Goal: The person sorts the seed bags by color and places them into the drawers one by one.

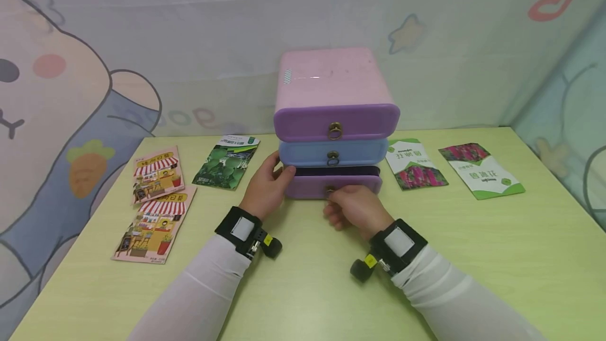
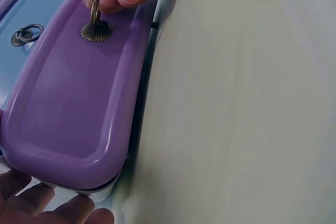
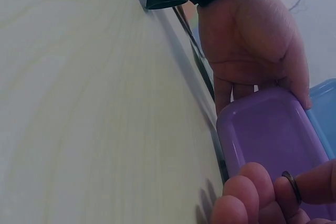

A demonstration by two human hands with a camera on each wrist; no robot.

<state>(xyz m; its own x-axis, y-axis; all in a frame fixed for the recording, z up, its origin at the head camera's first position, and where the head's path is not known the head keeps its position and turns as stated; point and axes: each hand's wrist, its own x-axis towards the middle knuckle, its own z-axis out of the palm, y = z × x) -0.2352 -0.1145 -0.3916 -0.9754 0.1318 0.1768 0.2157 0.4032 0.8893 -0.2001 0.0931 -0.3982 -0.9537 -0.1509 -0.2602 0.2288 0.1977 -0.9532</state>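
Observation:
A three-drawer box (image 1: 336, 75) with a pink top stands at the back of the table. Its bottom purple drawer (image 1: 303, 188) is pulled slightly out, a dark gap showing above its front. With thumb and index finger, my right hand (image 1: 360, 207) pinches the brass ring (image 2: 95, 8) on that drawer; its other fingers curl below. My left hand (image 1: 265, 188) rests against the box's left side, thumb at the front corner near the blue middle drawer (image 1: 303, 152). In the right wrist view, the left hand's fingers (image 3: 223, 95) extend straight along the drawer's side.
Two pink seed packets (image 1: 158, 172) overlap at the table's left. A green packet (image 1: 227, 162) lies left of the box. To its right are two white-and-green packets with pink flowers, one close (image 1: 416, 164) and one farther off (image 1: 483, 170). A printed cloth (image 1: 227, 41) hangs behind.

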